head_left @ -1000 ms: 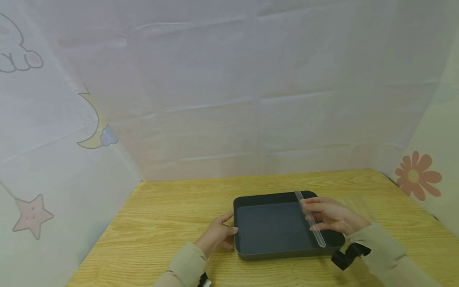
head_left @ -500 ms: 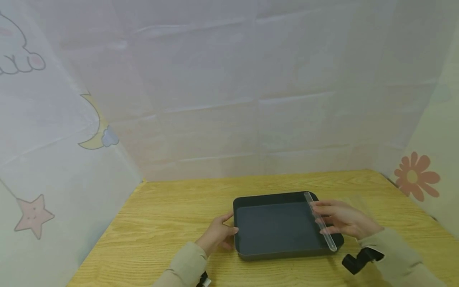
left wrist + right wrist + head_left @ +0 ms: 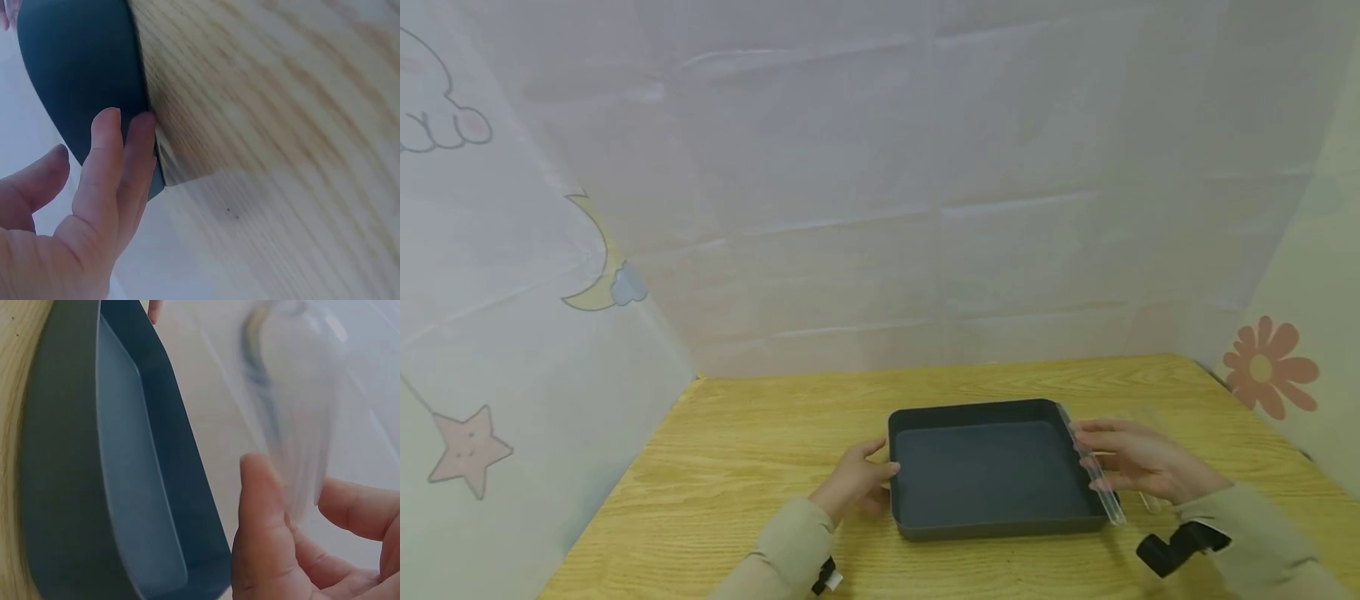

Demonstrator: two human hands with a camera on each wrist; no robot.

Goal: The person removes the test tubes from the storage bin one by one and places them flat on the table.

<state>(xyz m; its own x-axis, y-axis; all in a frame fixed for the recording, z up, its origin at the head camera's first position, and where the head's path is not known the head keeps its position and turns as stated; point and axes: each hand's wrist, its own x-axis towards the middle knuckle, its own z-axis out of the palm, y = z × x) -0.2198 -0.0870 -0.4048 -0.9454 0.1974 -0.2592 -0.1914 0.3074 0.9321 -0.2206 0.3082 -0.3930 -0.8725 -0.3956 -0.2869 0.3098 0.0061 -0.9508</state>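
Observation:
A dark grey rectangular tray [image 3: 992, 530] lies on the wooden table. My left hand [image 3: 855, 479] is at its left end; in the left wrist view, fairly straight fingers [image 3: 103, 150] rest against the outer wall. At the tray's right end my right hand [image 3: 1138, 462] holds a clear tube with a rounded end, like a test tube [image 3: 1105, 492], between thumb and fingers. The tube runs along the right rim in the head view. Up close the tube [image 3: 300, 381] is blurred and appears beside the tray, clear of its wall.
More clear plastic [image 3: 1152, 502], partly hidden by my right hand, lies on the table [image 3: 760, 433] to the right of the tray. Pale printed sheets [image 3: 820, 250] stand behind the table and along both sides.
My right hand has moved the clear tube rightward, from over the tray's inside to its right rim. The tray stays in place, and my left hand has barely shifted.

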